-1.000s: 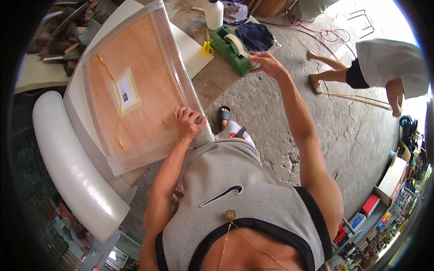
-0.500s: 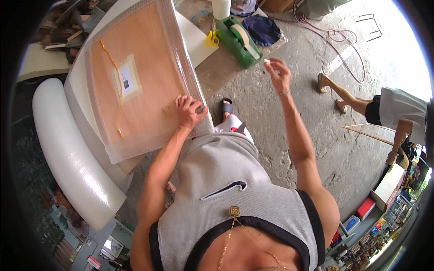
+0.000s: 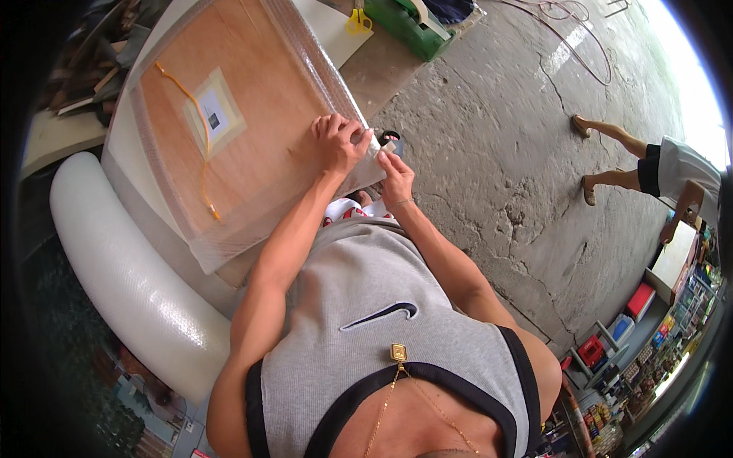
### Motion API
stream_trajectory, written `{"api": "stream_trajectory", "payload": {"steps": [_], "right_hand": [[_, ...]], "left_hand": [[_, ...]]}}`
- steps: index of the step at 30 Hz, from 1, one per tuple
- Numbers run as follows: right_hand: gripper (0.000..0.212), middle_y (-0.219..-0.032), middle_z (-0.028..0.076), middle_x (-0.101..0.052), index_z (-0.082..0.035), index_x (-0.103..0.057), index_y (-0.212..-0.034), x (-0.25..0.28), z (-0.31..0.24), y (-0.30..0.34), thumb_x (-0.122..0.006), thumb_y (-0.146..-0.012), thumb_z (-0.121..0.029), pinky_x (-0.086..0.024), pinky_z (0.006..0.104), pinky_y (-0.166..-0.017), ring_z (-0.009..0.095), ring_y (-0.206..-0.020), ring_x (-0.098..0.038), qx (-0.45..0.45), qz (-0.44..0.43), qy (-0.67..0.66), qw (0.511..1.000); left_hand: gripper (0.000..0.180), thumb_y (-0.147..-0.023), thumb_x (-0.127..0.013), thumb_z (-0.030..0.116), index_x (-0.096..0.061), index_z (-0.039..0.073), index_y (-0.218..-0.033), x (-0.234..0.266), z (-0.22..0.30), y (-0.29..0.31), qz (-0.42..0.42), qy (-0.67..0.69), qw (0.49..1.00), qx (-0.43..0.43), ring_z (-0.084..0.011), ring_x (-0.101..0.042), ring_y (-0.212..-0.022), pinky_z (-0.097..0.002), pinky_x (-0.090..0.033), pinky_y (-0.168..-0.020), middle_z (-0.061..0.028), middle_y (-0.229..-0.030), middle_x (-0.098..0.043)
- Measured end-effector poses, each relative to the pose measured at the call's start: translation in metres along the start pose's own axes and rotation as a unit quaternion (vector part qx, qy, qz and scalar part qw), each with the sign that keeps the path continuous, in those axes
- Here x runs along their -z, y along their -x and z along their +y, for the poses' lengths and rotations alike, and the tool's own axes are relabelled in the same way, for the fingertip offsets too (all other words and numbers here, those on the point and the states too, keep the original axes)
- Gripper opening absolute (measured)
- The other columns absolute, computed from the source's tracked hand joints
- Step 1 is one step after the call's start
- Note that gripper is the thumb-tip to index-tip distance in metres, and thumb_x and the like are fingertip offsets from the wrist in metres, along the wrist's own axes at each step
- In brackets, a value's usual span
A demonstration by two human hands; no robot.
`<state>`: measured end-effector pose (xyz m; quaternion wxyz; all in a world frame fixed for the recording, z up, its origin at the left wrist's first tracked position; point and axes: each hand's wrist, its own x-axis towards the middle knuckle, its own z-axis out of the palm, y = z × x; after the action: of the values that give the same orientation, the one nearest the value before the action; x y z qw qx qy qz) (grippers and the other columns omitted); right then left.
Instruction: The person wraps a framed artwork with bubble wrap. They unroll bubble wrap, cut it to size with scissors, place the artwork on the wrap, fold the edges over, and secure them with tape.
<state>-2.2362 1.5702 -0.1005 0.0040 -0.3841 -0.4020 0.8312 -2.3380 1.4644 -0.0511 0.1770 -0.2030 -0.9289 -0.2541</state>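
Note:
A flat wooden-backed panel [image 3: 252, 145] wrapped in clear bubble wrap lies at the left, with an orange cord [image 3: 205, 145] across its back and a taped-on label [image 3: 216, 114]. My left hand [image 3: 340, 145] is closed at its right edge, fingers curled down on the bubble wrap [image 3: 327, 84] and thumb by the rim. Just right of it, my right hand [image 3: 397, 177] pinches a small piece of tape [image 3: 389, 147] against the wrapped edge. The fingertips of both hands nearly meet there. How far the tape sticks to the wrap cannot be made out.
A large roll of bubble wrap [image 3: 130, 282] lies at the left. Yellow scissors [image 3: 358, 22] and a green tape dispenser [image 3: 408, 30] rest beyond the panel. At the right, another person [image 3: 683, 175] walks on the cracked concrete floor [image 3: 496, 153] near crowded shelves [image 3: 649, 366]; a hose [image 3: 580, 46] lies farther off.
My right hand has come from beside the tape dispenser back left to the panel's edge, bringing the tape piece. My left hand has shifted slightly up along that edge. The other person has stepped on.

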Motion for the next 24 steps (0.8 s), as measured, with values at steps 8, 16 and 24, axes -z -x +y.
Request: {"api": "stream_trajectory", "payload": {"steps": [8,16,24], "right_hand": [[0.029,-0.087,0.005,-0.066,0.002,-0.070,-0.096,-0.004,0.010,-0.012,-0.072,-0.079,-0.021,-0.044,0.0249,-0.073,0.012,-0.081,-0.057,0.087,0.069,0.058,0.992],[0.033,-0.090,0.007,-0.065,-0.005,-0.071,-0.097,-0.006,0.007,-0.043,-0.072,-0.071,-0.025,-0.049,0.0359,-0.071,0.018,-0.081,-0.061,-0.120,0.167,0.143,0.968],[0.034,-0.089,0.004,-0.068,-0.009,-0.066,-0.099,0.031,0.026,-0.100,-0.075,-0.068,-0.018,-0.054,0.0348,-0.072,0.020,-0.081,-0.065,-0.221,-0.214,0.220,0.926]], "left_hand": [[0.054,-0.065,-0.072,0.055,-0.061,0.016,-0.101,0.015,-0.002,0.034,-0.075,0.025,0.997,0.016,-0.0262,-0.043,-0.116,-0.0591,-0.025,-0.099,-0.0060,-0.116,-0.053],[0.060,-0.065,-0.071,0.051,-0.054,0.016,-0.111,0.008,-0.001,0.045,-0.090,-0.008,0.996,0.023,-0.0281,-0.038,-0.123,-0.0635,-0.022,-0.101,-0.0072,-0.125,-0.048],[0.063,-0.063,-0.072,0.053,-0.054,0.015,-0.109,0.005,-0.001,0.046,-0.071,-0.005,0.997,0.024,-0.0279,-0.040,-0.120,-0.0614,-0.023,-0.101,-0.0085,-0.124,-0.049]]}}
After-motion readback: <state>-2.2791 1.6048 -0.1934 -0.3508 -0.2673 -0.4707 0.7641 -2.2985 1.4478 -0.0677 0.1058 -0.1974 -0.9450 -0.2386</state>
